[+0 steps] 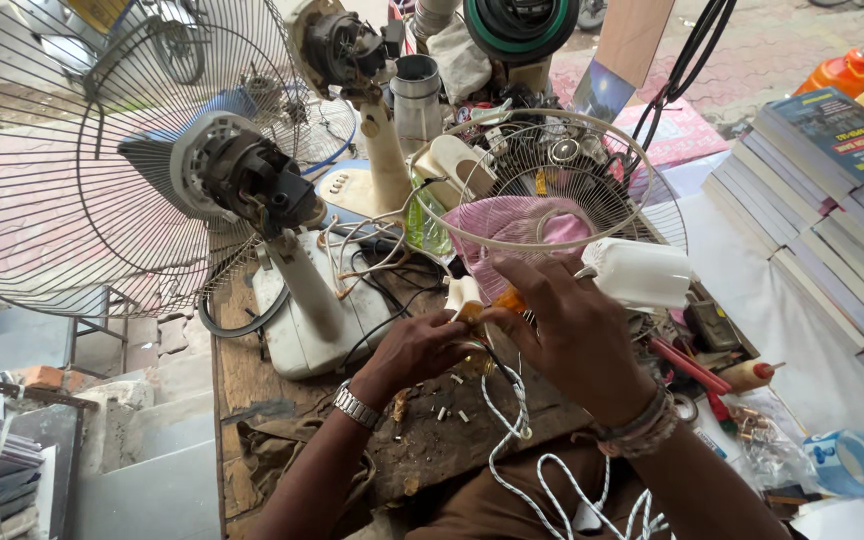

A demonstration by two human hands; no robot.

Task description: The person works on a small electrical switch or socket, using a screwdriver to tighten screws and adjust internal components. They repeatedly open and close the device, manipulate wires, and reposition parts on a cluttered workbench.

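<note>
Both hands raised together at mid-frame, fingertips meeting.
Left hand [412,350] curled palm-down, wrist banded in metal; right hand [567,335] arched above, fingers pinched closed, wrist wrapped in threads.

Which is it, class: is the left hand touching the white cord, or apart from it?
Cannot tell. In the head view the left hand meets the right hand at a small orange part; the white cord runs up between them, its top hidden.
</note>
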